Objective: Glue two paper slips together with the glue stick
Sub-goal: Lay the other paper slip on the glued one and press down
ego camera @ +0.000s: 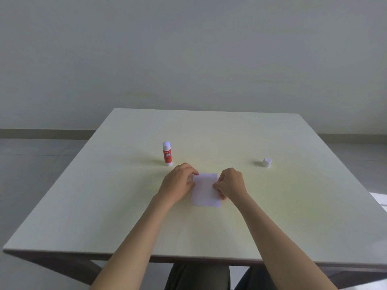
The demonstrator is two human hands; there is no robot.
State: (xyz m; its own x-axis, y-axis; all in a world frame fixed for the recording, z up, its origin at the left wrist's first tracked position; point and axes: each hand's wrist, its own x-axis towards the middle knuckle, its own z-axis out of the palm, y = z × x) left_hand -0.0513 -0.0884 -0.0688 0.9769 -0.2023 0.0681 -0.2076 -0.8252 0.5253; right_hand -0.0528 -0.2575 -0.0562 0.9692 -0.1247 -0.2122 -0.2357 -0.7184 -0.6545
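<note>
The glue stick stands upright just beyond the left hand, its red label reading "GLUE STICK". Both hands, left and right hand, pinch the paper slips lying between them, long axis running away. A white cap sits beyond-right.

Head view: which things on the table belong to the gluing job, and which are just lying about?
Part of the job:
paper, under the left hand and right hand
glue stick, upright
white cap, off to the right

Lying about:
nothing else on the table
</note>
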